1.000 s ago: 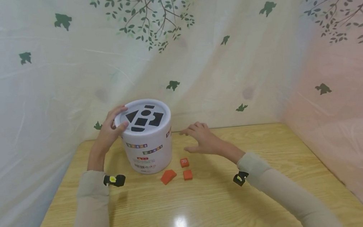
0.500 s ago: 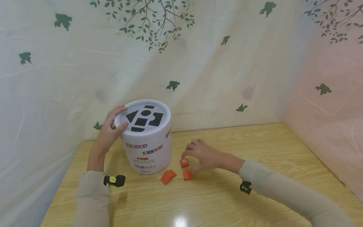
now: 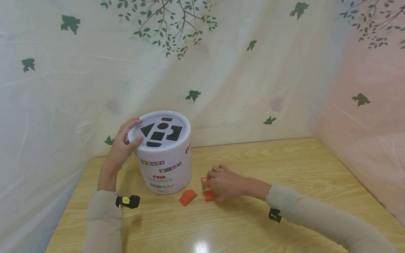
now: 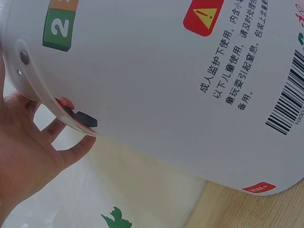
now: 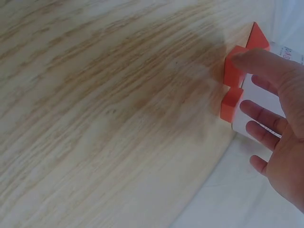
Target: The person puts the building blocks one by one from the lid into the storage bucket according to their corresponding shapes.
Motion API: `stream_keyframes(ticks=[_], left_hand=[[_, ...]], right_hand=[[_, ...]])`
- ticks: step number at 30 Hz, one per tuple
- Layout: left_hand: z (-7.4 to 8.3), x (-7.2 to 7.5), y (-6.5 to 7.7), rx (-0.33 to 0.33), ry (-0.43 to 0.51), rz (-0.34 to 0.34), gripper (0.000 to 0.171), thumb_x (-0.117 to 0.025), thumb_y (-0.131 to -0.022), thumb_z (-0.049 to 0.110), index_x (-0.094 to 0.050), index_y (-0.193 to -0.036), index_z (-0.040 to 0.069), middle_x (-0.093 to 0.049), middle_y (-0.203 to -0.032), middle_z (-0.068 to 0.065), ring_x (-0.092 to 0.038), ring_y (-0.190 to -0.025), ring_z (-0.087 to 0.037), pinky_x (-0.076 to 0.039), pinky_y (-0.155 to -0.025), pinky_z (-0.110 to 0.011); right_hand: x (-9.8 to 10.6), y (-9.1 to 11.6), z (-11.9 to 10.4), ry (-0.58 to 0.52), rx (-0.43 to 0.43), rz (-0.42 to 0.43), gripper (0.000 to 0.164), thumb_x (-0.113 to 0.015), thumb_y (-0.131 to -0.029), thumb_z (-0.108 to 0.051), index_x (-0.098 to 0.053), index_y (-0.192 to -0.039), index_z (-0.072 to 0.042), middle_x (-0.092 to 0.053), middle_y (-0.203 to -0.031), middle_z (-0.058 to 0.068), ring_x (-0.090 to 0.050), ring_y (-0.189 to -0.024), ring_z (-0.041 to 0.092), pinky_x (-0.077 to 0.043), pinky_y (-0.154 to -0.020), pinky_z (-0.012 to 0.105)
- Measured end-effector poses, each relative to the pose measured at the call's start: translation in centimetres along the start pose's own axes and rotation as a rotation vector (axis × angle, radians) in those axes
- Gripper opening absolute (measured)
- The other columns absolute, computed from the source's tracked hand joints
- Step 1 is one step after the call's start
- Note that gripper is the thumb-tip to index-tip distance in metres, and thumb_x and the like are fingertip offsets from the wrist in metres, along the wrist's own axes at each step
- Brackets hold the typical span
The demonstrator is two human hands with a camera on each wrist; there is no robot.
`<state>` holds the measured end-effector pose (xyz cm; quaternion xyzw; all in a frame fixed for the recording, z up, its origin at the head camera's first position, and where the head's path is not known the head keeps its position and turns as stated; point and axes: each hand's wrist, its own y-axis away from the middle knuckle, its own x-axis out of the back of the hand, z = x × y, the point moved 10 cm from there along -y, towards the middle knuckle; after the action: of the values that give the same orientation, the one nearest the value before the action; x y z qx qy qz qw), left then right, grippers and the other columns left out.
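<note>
A white bucket (image 3: 177,171) stands upright on the table, its lid (image 3: 172,142) pierced by several dark shape holes. My left hand (image 3: 120,147) holds the bucket's left rim, thumb over the front of the lid and fingers farther back. Right of the bucket, my right hand (image 3: 227,183) hovers low over two small orange-red blocks. Its thumb is at the nearer square block (image 5: 233,73), its fingers spread above; a firm grip is not visible. The other block (image 5: 230,107) is partly covered by the fingers in the head view. A five-sided orange block (image 3: 188,197) lies by the bucket's base.
The wood-grain table (image 3: 161,234) reaches back to a pale curtain (image 3: 229,100) printed with leaves and branches. In the left wrist view, a strap handle (image 4: 47,97) is riveted near the bucket's rim. Each wrist wears a small black camera.
My right hand has come down and toward me from beside the bucket to the two small blocks. My left hand and the bucket have stayed in place.
</note>
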<state>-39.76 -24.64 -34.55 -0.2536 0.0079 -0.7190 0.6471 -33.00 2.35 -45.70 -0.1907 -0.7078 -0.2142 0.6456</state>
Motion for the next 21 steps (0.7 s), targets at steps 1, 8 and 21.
stream_keyframes(ticks=[1,8,21], left_hand=[[0.0,0.0,0.0,0.002,-0.001,0.0,0.067,-0.06,-0.096,0.028,-0.037,-0.157,0.014,-0.016,-0.17,-0.008,-0.021,-0.153,-0.042,-0.021,-0.121,-0.071],[0.3,0.0,0.1,0.01,-0.007,0.001,0.067,-0.06,-0.096,0.028,-0.036,-0.158,0.014,-0.016,-0.17,-0.008,-0.02,-0.153,-0.041,-0.02,-0.122,-0.071],[0.2,0.0,0.2,0.021,0.021,-0.008,0.069,-0.06,-0.095,0.026,-0.035,-0.158,0.014,-0.015,-0.17,-0.006,-0.021,-0.153,-0.039,-0.022,-0.122,-0.068]], right_hand=[[-0.1,-0.1,-0.1,0.006,0.001,-0.001,0.042,-0.078,-0.077,-0.023,-0.071,-0.118,-0.028,-0.064,-0.123,0.0,-0.048,-0.117,0.021,-0.036,-0.112,0.059],[-0.1,-0.3,-0.8,0.065,0.056,0.052,0.032,-0.078,-0.081,-0.024,-0.073,-0.112,-0.03,-0.063,-0.117,-0.001,-0.047,-0.11,0.019,-0.038,-0.096,0.043],[0.7,-0.6,-1.1,0.101,0.073,0.118,0.019,-0.08,-0.084,-0.027,-0.074,-0.103,-0.028,-0.062,-0.111,0.0,-0.047,-0.106,0.02,-0.039,-0.095,0.042]])
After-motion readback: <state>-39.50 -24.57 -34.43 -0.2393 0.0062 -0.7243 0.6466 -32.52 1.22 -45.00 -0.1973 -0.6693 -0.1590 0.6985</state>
